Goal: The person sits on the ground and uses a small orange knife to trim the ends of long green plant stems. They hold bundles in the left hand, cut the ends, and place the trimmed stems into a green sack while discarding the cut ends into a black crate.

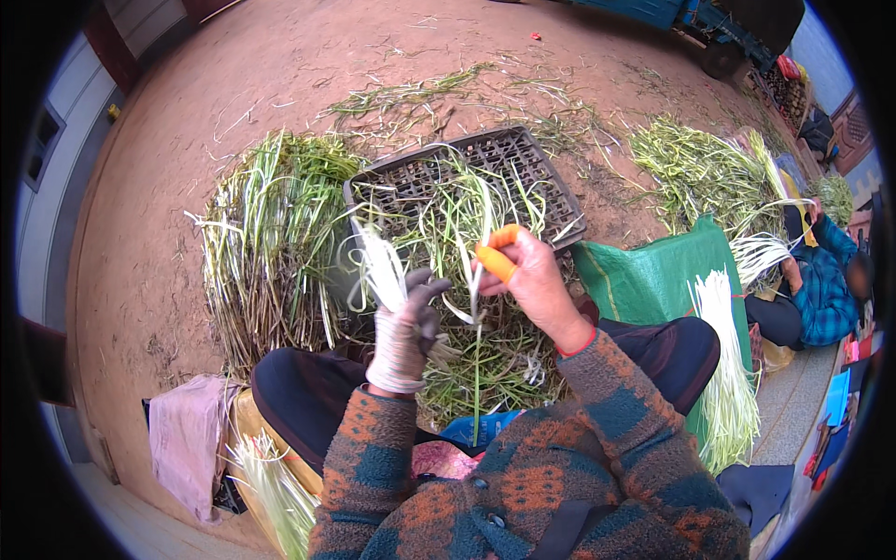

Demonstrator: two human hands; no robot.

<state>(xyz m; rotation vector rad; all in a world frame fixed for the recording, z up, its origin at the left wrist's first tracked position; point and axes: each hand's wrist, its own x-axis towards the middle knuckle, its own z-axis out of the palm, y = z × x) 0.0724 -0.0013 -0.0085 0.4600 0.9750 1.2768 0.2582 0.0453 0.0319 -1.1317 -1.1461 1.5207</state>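
My left hand, in a pale knit glove with grey fingers, grips a bunch of white stalks, blurred at the top. To its right, my right hand wears orange rubber finger cots on the thumb and at least one finger. It pinches a long leafy stalk that hangs down towards my lap; the plants look like garlic chives. Beyond both hands sits a dark plastic crate, bottom lattice showing, with loose green leaves lying over it. Green trimmings are heaped between my knees.
A thick pile of untrimmed stalks stands at left. Pale bundles lie at lower left and on the right, beside a green woven sack. Another person sits at far right holding white stalks. A blue vehicle stands at the back.
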